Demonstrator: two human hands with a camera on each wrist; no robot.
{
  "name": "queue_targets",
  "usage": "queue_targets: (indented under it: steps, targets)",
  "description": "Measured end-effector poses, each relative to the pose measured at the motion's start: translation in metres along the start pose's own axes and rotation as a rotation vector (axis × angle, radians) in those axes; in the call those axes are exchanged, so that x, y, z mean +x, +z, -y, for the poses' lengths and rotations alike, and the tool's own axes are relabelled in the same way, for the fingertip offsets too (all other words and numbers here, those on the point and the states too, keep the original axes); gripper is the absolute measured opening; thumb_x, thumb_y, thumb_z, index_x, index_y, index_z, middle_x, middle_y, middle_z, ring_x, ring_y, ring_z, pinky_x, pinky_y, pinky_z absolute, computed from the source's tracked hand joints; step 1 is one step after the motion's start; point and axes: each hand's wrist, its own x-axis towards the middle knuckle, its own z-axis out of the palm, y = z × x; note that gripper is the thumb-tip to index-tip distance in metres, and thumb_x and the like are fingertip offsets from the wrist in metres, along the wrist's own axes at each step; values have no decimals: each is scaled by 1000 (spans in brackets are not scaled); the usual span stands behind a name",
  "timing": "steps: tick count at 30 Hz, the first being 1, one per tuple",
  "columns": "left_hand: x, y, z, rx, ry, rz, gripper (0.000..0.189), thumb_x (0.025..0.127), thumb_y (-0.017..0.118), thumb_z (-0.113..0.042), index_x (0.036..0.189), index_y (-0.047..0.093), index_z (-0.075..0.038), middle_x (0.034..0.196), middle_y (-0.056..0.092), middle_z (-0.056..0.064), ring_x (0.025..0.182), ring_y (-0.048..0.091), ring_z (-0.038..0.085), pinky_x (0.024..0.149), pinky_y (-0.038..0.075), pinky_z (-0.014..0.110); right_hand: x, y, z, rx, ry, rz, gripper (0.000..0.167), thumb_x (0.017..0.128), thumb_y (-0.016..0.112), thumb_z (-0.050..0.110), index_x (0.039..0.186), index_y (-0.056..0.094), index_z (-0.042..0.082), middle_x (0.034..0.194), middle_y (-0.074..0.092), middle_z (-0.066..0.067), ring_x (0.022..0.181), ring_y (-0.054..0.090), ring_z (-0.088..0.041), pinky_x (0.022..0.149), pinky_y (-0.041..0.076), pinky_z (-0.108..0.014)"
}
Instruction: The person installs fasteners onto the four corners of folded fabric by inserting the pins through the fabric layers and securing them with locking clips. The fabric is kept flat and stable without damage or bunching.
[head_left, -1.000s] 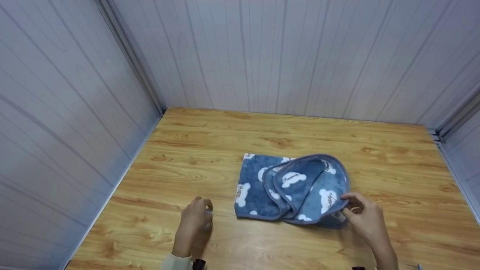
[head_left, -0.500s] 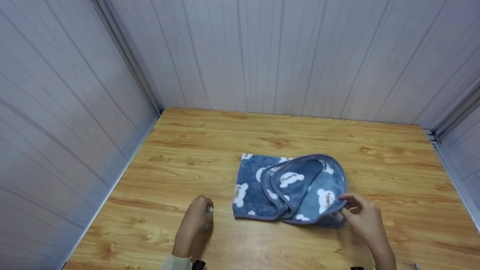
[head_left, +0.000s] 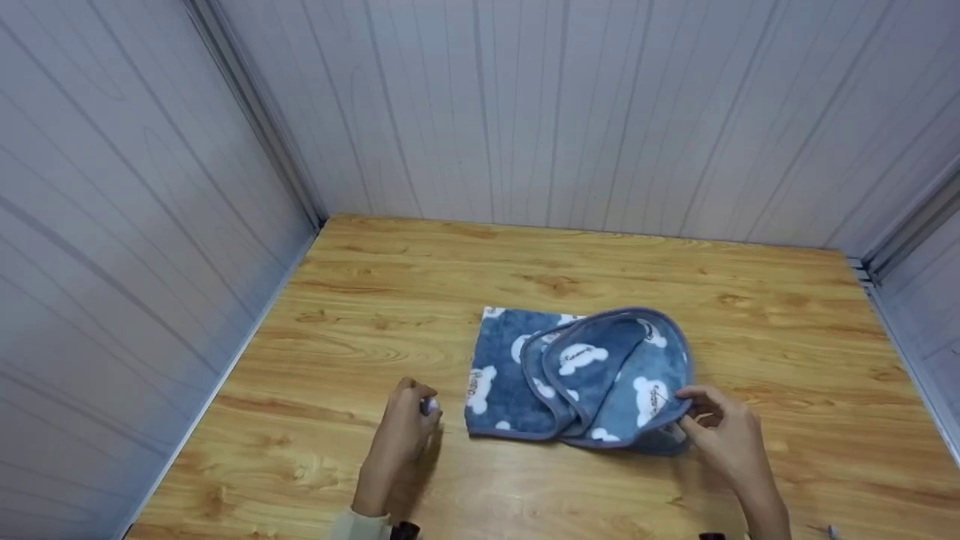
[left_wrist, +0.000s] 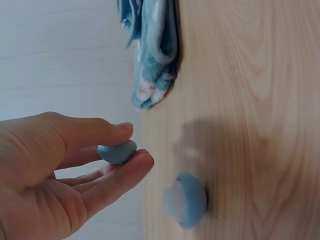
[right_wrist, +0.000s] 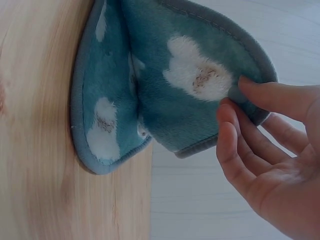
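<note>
A blue fleece cloth [head_left: 510,375] with white bear shapes and a grey-blue trim lies folded on the table, its right part turned up in loose curves. My right hand [head_left: 731,439] pinches the trimmed edge at the near right corner and holds it raised; the right wrist view shows thumb and fingertips on the fleece [right_wrist: 185,120]. Left of the cloth, my left hand [head_left: 405,424] pinches a small rounded blue cap [left_wrist: 117,151] between thumb and fingers, above the table. Below it, a rounded blue base [left_wrist: 194,200] with a whitish top stands on the wood, apart from the cap.
The wood-grain table [head_left: 555,285] is bounded by pale panel walls [head_left: 480,112] at the back and both sides. A small bluish tip [head_left: 832,532] shows at the lower right edge of the head view.
My left hand has moved slightly forward and right, with the small cap now showing at its fingertips. The right hand and the cloth have hardly moved.
</note>
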Motion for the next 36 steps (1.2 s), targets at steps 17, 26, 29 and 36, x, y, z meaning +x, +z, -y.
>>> queue_targets:
  steps: [17,26,29,36]
  targets:
    - [8,21,-28,-135,192,30,24,77,70,7,99,64,3,93,60,10,76,59,17,64,51,28,0,1,-2,55,-28,-25,25,70,70,-15,90,70,0,79,68,-9,68,59,-4,58,48,-15]
    - [9,33,-42,-180,271,24,24,77,73,4,89,54,-5,90,56,4,77,59,15,63,53,32,0,3,-2,56,-15,-10,25,71,69,-14,90,70,1,80,68,-8,69,60,-5,59,49,-17]
    - [11,37,-50,-173,288,31,22,79,73,0,89,55,-8,90,55,2,77,59,15,62,53,30,0,3,-2,59,-12,-8,25,71,69,-14,91,70,1,80,68,-8,69,60,-5,59,49,-18]
    - [18,49,-70,-141,373,28,16,81,73,-6,89,60,-10,91,56,3,75,58,19,63,50,25,0,3,-2,61,-16,-9,25,71,71,-13,91,70,1,81,68,-8,69,60,-6,60,49,-17]
